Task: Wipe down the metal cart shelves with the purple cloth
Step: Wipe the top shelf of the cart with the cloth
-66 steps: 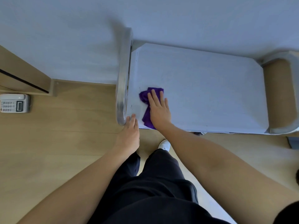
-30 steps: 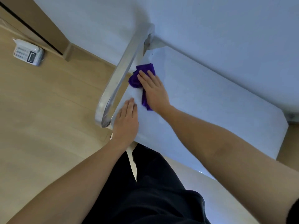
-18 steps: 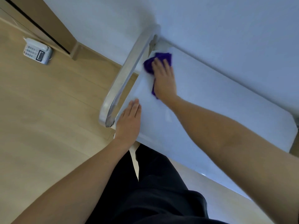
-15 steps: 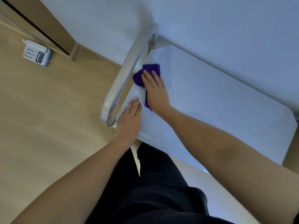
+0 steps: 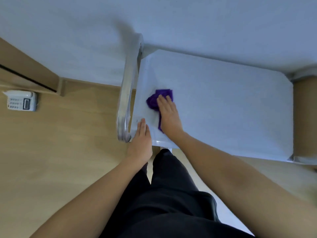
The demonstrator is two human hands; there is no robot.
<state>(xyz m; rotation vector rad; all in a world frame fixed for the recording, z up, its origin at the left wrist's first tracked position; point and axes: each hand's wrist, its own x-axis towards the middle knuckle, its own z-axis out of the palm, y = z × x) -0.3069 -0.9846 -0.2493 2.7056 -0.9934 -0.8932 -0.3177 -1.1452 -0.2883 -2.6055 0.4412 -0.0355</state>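
Cloth (image 5: 152, 102) on shelf (image 5: 231, 109), beside handle (image 5: 127, 90)

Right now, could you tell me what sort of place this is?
Probably an indoor room, perhaps an office: a metal cart by a white wall, a wood floor, and a phone on it.

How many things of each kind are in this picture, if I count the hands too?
Purple cloth: 1
Metal cart: 1
Hands: 2, the left hand flat on the cart's near corner and the right hand pressing on the cloth
Telephone: 1, on the floor
Total: 5
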